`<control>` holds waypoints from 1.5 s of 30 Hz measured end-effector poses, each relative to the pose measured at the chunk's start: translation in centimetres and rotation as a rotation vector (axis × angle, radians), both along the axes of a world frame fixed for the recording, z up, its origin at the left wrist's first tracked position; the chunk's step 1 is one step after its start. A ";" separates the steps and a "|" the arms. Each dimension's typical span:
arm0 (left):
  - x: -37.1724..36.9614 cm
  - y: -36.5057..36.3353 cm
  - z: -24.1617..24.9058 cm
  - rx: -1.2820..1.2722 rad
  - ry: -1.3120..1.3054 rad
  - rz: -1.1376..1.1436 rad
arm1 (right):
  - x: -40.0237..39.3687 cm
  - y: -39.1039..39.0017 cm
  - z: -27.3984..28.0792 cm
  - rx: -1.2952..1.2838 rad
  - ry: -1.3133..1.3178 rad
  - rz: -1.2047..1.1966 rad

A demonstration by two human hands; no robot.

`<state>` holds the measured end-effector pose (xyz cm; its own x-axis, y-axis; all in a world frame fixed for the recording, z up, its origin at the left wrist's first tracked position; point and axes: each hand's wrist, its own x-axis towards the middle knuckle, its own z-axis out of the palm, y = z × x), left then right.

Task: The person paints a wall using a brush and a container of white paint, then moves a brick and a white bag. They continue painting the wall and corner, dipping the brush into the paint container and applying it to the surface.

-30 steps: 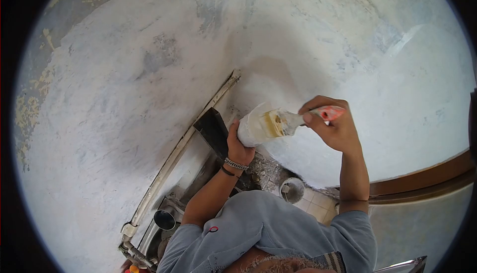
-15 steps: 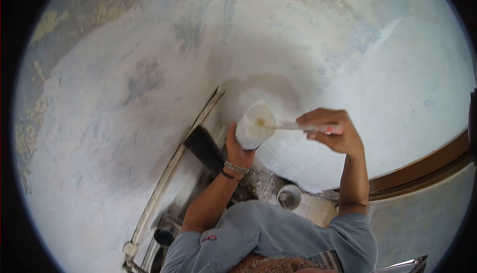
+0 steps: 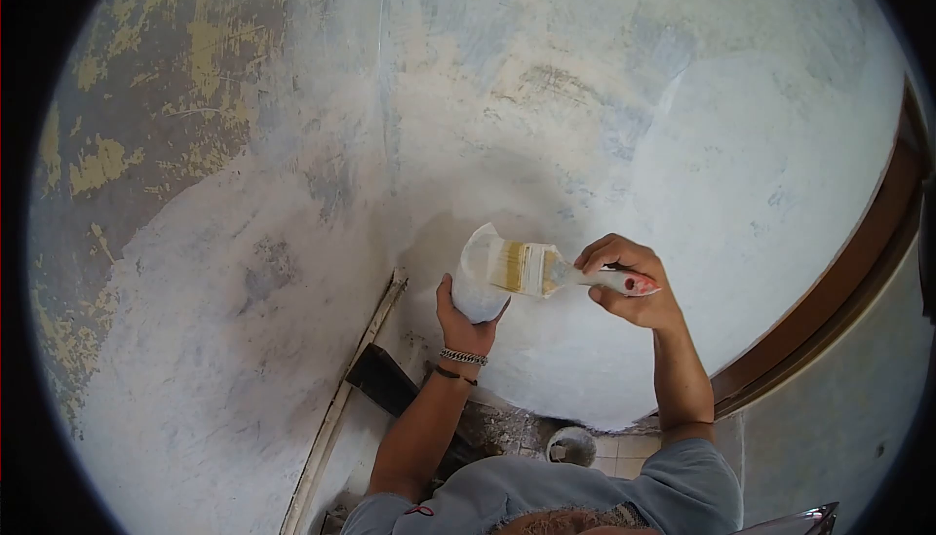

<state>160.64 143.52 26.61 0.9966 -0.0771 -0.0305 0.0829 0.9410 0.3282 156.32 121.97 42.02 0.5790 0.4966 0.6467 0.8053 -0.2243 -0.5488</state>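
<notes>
My left hand (image 3: pixel 464 328) is wrapped around a white paint container (image 3: pixel 476 293), its fingers spread along the lower sides. A wide paintbrush (image 3: pixel 538 269) lies across the container's mouth, its broad flat side facing me. White paint coats the bristle ends, which overlap the rim in this view. My right hand (image 3: pixel 632 280) grips the brush by its pale handle, which has a red end. Ahead of both hands is the wall (image 3: pixel 546 165), patchy with white paint.
On the left, the wall shows peeling yellowish patches (image 3: pixel 102 165). A pale pipe or strip (image 3: pixel 341 399) runs down beside a dark board-like piece (image 3: pixel 382 379). Below stands a bucket (image 3: pixel 571 445) on the tiled floor (image 3: pixel 624 452). A brown wooden frame (image 3: pixel 809 330) curves along the right.
The brush has come up out of the container and turned from edge-on to flat side showing. My view has tilted upward, so more wall shows and the bucket sits lower.
</notes>
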 end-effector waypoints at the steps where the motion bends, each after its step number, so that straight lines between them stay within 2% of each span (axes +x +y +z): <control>1: 0.2 -0.1 0.3 -0.001 -0.007 -0.004 | 0.1 -0.3 0.6 -0.033 -0.023 0.013; 11: 0.7 -0.8 1.8 0.012 -0.021 -0.013 | 0.0 -0.9 4.5 -0.201 0.037 -0.022; 17: 0.7 -1.1 1.7 0.001 -0.034 -0.009 | 1.1 -1.2 4.0 -0.058 -0.014 0.014; 18: 0.6 -1.1 1.7 0.002 -0.031 -0.005 | 1.1 -1.3 4.4 -0.038 -0.030 -0.041; 23: 0.0 -0.9 0.7 -0.017 -0.012 0.005 | 3.1 -0.6 8.9 0.018 -0.212 -0.367; 28: -2.4 -0.1 -1.6 -0.019 -0.004 0.010 | 9.8 -1.0 15.6 -0.022 -0.449 -0.486; 31: -4.7 0.8 -3.0 -0.011 -0.016 0.010 | 9.0 -0.5 19.6 0.036 -0.530 -0.461; 32: -5.4 1.2 -3.4 -0.009 -0.031 0.007 | 7.9 0.0 20.2 0.059 -0.482 -0.450; 35: -8.0 2.2 -4.4 -0.037 0.056 0.018 | 7.6 0.0 18.3 0.024 -0.429 -0.307; 39: -10.3 3.2 -6.1 -0.038 0.098 0.027 | 8.9 1.1 15.1 -0.235 -0.305 -0.518; 42: -11.2 3.5 -6.8 -0.034 0.137 0.032 | 10.8 0.9 19.0 -0.106 -0.536 -0.404; 43: -11.5 3.6 -6.8 -0.028 0.148 0.034 | 10.2 1.1 21.3 -0.185 -0.563 -0.545; 45: -11.7 3.9 -7.0 -0.015 0.148 0.049 | 8.8 1.7 24.2 -0.099 -0.751 -0.435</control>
<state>148.91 147.38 19.66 0.9838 -0.0298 -0.1766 0.0829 0.9499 0.3015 165.10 123.71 66.23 0.1683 0.4044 0.8989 0.7780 -0.6145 0.1308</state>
